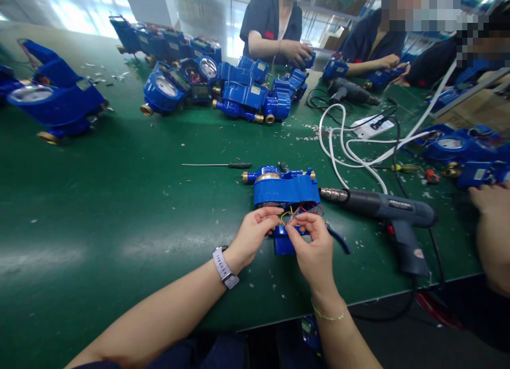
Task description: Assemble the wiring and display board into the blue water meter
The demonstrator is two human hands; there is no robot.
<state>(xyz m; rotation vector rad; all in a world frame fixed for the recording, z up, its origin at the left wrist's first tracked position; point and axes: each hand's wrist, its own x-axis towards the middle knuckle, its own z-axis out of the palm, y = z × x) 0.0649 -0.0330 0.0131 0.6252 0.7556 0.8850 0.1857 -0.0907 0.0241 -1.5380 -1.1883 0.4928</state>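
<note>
In front of me a blue water meter (287,190) with brass pipe ends lies on the green table, its cover hinged open towards me. Thin yellow, red and dark wires (306,208) run out between body and cover. My left hand (257,232) has thumb and index finger pinched at the left side of the wires; what lies between the tips is hidden. My right hand (313,247) pinches the thin wires between thumb and index finger, just above the blue cover (283,245). A heat gun (382,207) lies to the right, its nozzle close to the meter.
A long thin screwdriver (235,165) lies beyond the meter. White cable (338,146) loops by a power strip (372,126). Several blue meters (243,93) stand farther back. Co-workers handle meters across the table; another person's arm (494,236) is at right. Scraps dot the green table (119,199).
</note>
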